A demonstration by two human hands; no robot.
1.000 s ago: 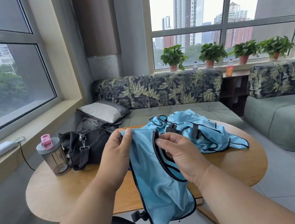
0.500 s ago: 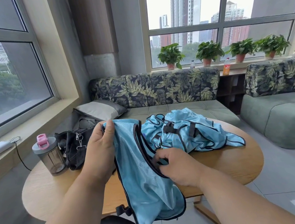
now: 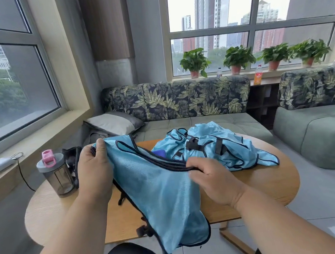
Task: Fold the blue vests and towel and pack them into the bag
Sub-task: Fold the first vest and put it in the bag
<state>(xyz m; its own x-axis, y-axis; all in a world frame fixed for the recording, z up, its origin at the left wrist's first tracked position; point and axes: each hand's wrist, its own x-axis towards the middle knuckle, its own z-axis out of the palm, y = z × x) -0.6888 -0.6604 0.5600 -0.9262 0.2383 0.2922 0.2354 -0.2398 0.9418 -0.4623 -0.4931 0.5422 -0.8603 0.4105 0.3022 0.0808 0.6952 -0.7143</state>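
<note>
Blue vest (image 3: 161, 192) between both gripping hands

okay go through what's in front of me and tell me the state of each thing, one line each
Held vest: unfolded, hanging over the table edge, gripped at both ends.
Left hand: grips the vest's upper corner.
Right hand: pinches the vest's black trim.
Other vests: unfolded, heaped on the table.
Black bag: mostly hidden; open or closed unclear.
Water bottle: upright, lid closed.

right hand (image 3: 214, 181) slid out along vest (image 3: 159, 192) trim, pulling it taut vs left hand (image 3: 94, 172).
</note>
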